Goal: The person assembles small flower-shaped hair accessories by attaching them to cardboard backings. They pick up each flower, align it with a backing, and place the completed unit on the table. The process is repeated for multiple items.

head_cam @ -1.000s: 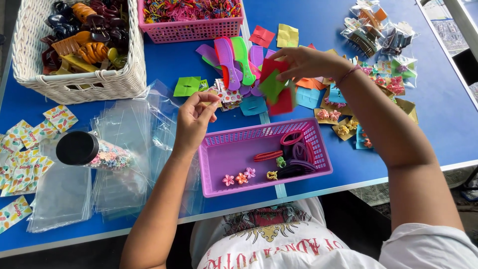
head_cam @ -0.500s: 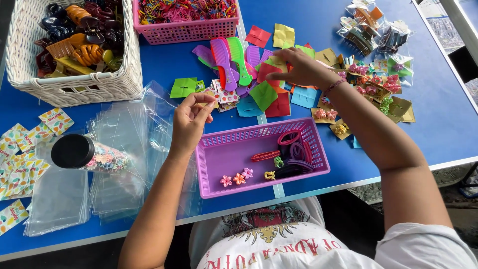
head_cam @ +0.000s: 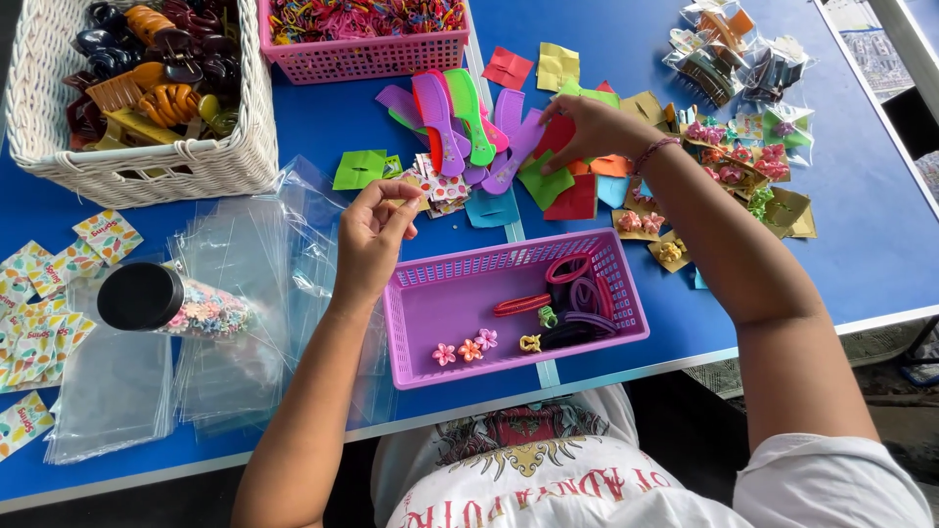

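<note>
Right hand (head_cam: 599,127) pinching paper squares (head_cam: 548,186) beside combs (head_cam: 460,122); left hand (head_cam: 372,230) fingertips closed, contents unclear. Risk: grabbing several stuck squares, or sleeve-less forearm sweeping clips off tabletop (head_cam: 861,244).

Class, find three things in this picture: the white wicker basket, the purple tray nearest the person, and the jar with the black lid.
White wicker basket (head_cam: 156,171), head view, on its woven front wall.
Purple tray (head_cam: 430,308), head view, on its bare floor, left part.
Jar with the black lid (head_cam: 142,295), head view, on the lid.
</note>
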